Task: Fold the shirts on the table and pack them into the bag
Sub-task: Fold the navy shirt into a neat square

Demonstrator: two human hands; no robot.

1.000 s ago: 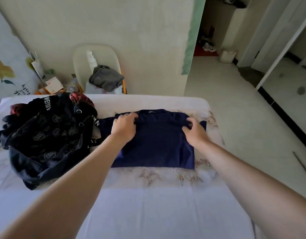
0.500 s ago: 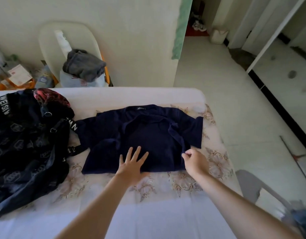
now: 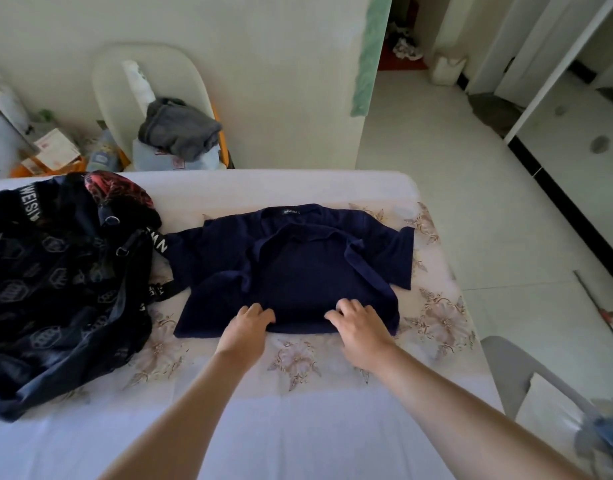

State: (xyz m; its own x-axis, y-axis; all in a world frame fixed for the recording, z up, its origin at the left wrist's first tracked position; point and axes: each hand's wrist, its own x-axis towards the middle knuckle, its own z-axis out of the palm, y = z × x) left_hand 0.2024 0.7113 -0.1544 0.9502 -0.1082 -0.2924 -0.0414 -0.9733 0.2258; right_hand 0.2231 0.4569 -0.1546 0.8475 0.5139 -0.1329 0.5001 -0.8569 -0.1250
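Surface [image 3: 332,188]: white, floral.
Left hand [image 3: 248,323]: curled, gripping near hem of navy shirt [image 3: 305,271].
Right hand [image 3: 360,327]: gripping same hem.
Shirt body: spread just beyond both hands.
Bag [image 3: 56,271]: left of both hands.

Person's body, as seen: two hands and two forearms only. Left hand [image 3: 249,323] and right hand [image 3: 358,327] were both bare, knuckles and finger backs plain. Nails were too small to make out. Back from the grip, the left forearm [image 3: 194,410] ran uncovered to the bottom edge. The right forearm [image 3: 454,410] was likewise uncovered to the lower right corner. Far back from the grip, beside the right forearm, sat a blurred blue-grey patch [image 3: 606,434]; could not tell whether it was worn clothing.
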